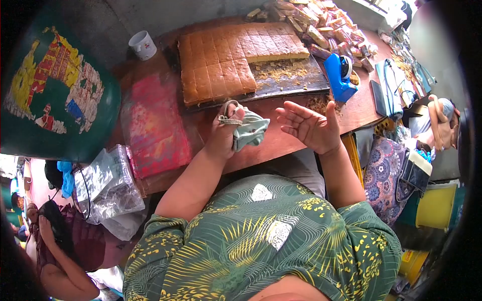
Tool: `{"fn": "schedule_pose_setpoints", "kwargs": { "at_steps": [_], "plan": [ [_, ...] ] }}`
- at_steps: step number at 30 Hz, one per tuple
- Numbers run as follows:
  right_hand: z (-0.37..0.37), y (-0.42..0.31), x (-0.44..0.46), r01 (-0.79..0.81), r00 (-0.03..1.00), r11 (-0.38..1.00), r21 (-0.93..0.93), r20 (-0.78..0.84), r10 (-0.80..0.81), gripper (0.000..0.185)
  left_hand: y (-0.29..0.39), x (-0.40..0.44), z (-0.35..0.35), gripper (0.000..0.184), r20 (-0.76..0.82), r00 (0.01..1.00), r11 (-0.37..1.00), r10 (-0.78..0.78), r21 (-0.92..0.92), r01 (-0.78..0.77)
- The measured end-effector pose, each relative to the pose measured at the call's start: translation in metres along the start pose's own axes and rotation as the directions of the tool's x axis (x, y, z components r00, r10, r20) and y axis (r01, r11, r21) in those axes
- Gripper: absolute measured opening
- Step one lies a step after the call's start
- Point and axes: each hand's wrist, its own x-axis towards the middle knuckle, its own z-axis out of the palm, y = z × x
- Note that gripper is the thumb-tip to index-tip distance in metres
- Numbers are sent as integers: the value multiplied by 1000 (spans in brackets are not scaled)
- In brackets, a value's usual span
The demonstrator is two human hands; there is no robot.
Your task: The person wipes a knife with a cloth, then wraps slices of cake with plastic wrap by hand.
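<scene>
My left hand (pixel 224 133) is closed around a small pale green cloth pouch (pixel 251 129) with a strap looped at its top. To its right, my right hand (pixel 312 127) is raised, palm up, fingers spread and holding nothing. Both hands are over the front edge of the reddish-brown table (pixel 271 145). Just beyond them lies a large brown slab cake (pixel 218 65), scored into pieces, on a dark tray (pixel 296 83). Part of the slab is gone at the front right, where crumbs cover the tray.
A blue tape dispenser (pixel 341 80) stands right of the tray, wrapped pieces (pixel 336 27) piled behind it. A white mug (pixel 142 45) and red sheet (pixel 155 125) are left. A green drum (pixel 60 90) stands far left. Another person's arm (pixel 68 271) shows lower left.
</scene>
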Motion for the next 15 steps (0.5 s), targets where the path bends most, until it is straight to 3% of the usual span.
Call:
{"fn": "schedule_pose_setpoints", "kwargs": {
  "at_steps": [5, 10, 11, 15],
  "plan": [
    [6, 12, 5, -14, 1000, 999, -33, 3, 14, 106, -3, 0, -1, 24, -11, 1000, 1000, 2, -3, -2],
    [21, 19, 17, 31, 999, 991, -128, 13, -30, 99, -4, -3, -3, 17, 78, 996, 985, 53, 160, -65],
    [26, 21, 20, 35, 999, 988, -152, 7, -35, 99, -7, -3, -6, 21, 107, 992, 974, 66, 210, -88],
    [39, 25, 26, 54, 997, 973, -226, -33, -63, 97, 0, -10, 6, 56, 75, 996, 993, -46, 111, 38]
  ]
}}
